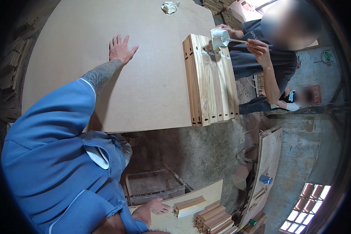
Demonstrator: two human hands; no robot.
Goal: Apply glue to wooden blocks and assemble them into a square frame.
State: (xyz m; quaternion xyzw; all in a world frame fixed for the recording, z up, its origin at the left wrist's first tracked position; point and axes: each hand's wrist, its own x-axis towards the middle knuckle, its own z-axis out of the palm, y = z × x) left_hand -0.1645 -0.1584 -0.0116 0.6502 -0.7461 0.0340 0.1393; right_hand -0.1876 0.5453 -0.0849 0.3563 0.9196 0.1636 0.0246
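Observation:
My left hand (121,48) lies flat, fingers spread, on a large tan fibreboard sheet (152,89) and holds nothing. My right hand (156,206) is low in the view, fingers apart, right beside a short stack of pale wood slats (190,206) on a light board; it grips nothing. To the right on the sheet stands a set of pine boards (210,82) clamped edge to edge, with holes in the end piece. Across from me, a co-worker's hands (257,48) hold a white container (220,37) and a thin stick over those boards.
A crumpled rag (169,7) lies at the sheet's far edge. Below are a concrete floor, a shallow wooden crate (154,185), a bundle of wood sticks (214,222) and a leaning panel (267,163). A second person sits behind the co-worker (296,97).

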